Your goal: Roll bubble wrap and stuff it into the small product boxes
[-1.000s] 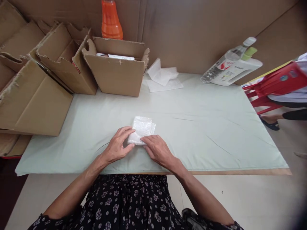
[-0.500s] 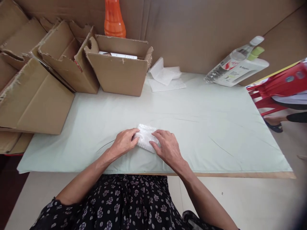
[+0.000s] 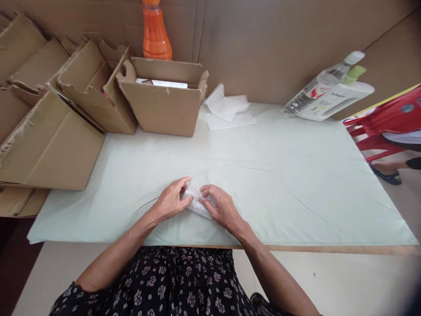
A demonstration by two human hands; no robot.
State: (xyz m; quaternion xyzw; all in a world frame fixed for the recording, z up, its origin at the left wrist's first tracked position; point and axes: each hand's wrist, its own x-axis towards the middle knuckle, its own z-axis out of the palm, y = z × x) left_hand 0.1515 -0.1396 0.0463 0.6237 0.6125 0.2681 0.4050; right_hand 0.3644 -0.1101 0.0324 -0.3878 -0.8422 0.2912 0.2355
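Note:
A small white bubble-wrap packet (image 3: 196, 202) lies on the pale green cloth of the table (image 3: 283, 184), near its front edge. My left hand (image 3: 173, 202) grips the packet's left side with curled fingers. My right hand (image 3: 222, 206) covers its right side, fingers bent and pressing on the wrap. Only a narrow strip of the packet shows between the two hands. What is inside the wrap is hidden.
Open cardboard boxes (image 3: 164, 96) and flattened cartons (image 3: 49, 140) crowd the back left. An orange bottle (image 3: 155, 33) stands behind them. Loose wrap sheets (image 3: 226, 109) lie at the back. Two bottles (image 3: 329, 92) lean at the back right. A red chair (image 3: 384, 127) and another person's foot (image 3: 388, 169) are beyond the table.
Both hands have closed in over the packet, folding it smaller; far less of the wrap shows than a second ago.

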